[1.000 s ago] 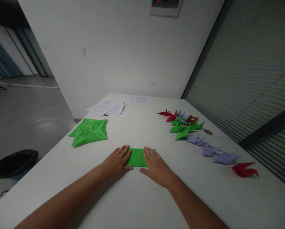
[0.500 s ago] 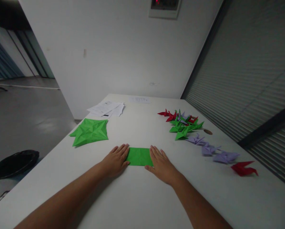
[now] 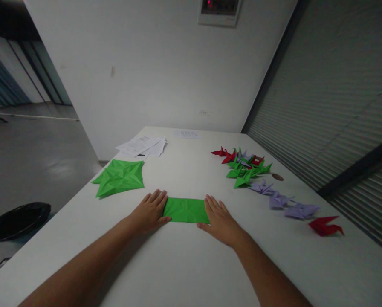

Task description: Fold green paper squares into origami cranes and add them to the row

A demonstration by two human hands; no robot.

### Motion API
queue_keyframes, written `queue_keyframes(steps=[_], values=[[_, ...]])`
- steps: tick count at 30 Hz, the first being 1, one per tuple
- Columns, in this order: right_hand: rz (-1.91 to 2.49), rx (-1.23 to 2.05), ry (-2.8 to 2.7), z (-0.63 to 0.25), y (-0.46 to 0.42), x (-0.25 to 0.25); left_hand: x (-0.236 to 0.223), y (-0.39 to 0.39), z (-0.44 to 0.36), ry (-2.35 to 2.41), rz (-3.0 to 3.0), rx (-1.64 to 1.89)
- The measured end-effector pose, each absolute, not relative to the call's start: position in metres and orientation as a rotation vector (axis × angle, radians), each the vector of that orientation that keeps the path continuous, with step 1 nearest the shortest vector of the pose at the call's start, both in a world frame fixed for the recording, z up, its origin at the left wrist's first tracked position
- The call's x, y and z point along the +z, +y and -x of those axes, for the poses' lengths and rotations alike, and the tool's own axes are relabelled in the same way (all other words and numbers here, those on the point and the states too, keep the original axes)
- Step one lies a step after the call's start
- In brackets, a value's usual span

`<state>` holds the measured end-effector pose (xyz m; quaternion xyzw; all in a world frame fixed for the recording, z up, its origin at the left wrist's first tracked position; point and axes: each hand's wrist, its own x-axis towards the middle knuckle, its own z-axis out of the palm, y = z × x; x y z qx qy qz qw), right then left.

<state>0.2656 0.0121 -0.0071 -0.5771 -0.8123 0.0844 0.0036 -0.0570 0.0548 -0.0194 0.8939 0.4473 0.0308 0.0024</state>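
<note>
Left hand [image 3: 149, 212] and right hand [image 3: 221, 221], stretched flat, are pressing green paper [image 3: 186, 210] between them; any uneven pressure is risking skewed creases.

Over the last 1 second, your bare left hand [image 3: 149, 213] and bare right hand [image 3: 221, 219] spread outward across the flat, folded green paper rectangle [image 3: 186, 209], uncovering a wider stretch of it between them. Your right hand made most of its shift first; your left hand made most of its own in the final 0.5 seconds. Your 2 thumbs, near each other at the start, ended farther apart. The bit of green that had shown beyond your right hand disappeared from sight. Your view tipped slightly, revealing more of the white-framed dark wall panel [image 3: 219, 7].
</note>
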Motion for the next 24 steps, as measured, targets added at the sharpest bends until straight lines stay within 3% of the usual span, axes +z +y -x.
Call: queue_keyframes(steps=[24], values=[[1.825, 0.219, -2.517, -0.282, 0.015, -0.016, -0.023, 0.054, 0.06, 1.399, -2.822, 0.16]])
